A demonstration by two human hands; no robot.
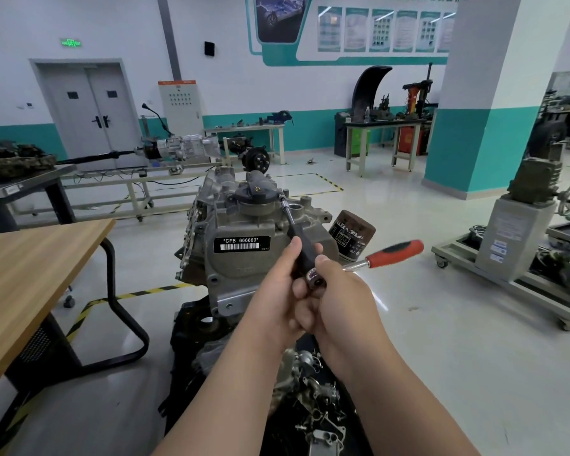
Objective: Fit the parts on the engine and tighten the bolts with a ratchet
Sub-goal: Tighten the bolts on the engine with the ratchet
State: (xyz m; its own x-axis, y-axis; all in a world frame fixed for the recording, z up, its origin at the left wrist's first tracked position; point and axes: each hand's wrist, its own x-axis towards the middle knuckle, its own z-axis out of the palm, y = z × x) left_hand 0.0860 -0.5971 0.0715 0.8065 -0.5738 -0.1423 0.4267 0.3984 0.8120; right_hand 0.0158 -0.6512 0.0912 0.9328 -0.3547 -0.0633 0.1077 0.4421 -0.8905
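Ratchet [370,261] within grip of right hand [341,302]

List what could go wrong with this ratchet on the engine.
1. The long extension meets the engine at a slant, so its socket may slip off under torque.
2. The red handle of the ratchet sticks out near the oil filter and could strike it when swung.
3. Anything dropped could get lost among the loose parts below.

Left hand [277,284] around the black extension [293,225], right hand [339,304] round the red-handled ratchet [387,255] head, over the engine [241,225].
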